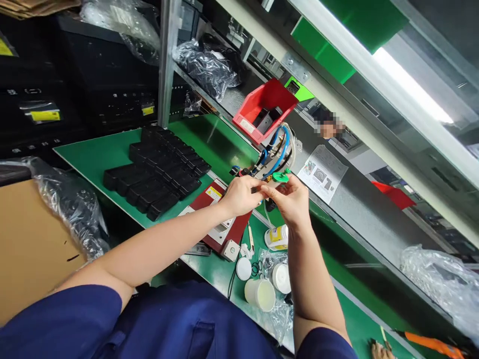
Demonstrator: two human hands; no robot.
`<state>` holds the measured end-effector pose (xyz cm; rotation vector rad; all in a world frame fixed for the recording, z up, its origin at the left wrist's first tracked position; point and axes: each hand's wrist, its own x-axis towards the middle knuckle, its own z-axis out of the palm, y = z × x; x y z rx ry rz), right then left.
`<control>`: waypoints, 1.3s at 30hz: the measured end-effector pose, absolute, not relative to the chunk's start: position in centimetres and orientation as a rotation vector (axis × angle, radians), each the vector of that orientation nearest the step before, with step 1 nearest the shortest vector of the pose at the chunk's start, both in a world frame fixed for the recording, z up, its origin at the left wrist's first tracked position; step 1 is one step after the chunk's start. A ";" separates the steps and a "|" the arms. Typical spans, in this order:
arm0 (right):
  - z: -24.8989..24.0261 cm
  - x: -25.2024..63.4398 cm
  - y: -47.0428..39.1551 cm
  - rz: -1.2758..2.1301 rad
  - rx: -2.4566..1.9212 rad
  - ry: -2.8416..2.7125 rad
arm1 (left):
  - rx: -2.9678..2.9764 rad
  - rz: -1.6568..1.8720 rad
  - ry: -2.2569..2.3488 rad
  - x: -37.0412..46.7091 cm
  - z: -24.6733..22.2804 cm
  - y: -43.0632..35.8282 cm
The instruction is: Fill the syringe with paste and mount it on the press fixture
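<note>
- The green piece (280, 177) is up at your right hand (295, 202), above the tabletop (82, 154) and beside the blue hoses (287, 144)
- Your right hand's fingers seem closed around it; your left hand (241, 197) meets them in a pinch, its contents hidden, so I cannot tell what it holds
- Keep your pressure light, your wrists steady and the meeting point in sight
- Your left hand is over the red machine (241, 229); mind the hoses close by
- Your right forearm passes near the yellow-labelled bottle (276, 238) and white tub (252, 291); avoid nudging them
- Black blocks (160, 164) stand well left
</note>
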<state>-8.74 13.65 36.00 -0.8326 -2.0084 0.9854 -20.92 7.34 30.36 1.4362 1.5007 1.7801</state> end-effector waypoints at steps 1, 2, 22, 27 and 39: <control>36.3 -8.5 13.7 1.011 -0.824 -2.067 | 1.474 1.756 1.443 -21.2 30.3 7.5; 36.6 -8.3 13.7 1.055 -0.794 -2.112 | 1.505 1.733 1.383 -21.4 30.3 7.7; 36.7 -8.5 13.8 0.988 -0.724 -2.120 | 1.459 1.808 1.315 -20.6 29.3 8.0; 37.0 -7.8 14.1 1.134 -0.617 -2.174 | 1.507 1.673 1.193 -22.3 29.5 8.5; 35.4 -8.7 13.2 1.183 -0.741 -1.827 | 1.250 2.003 1.634 -19.9 28.7 7.7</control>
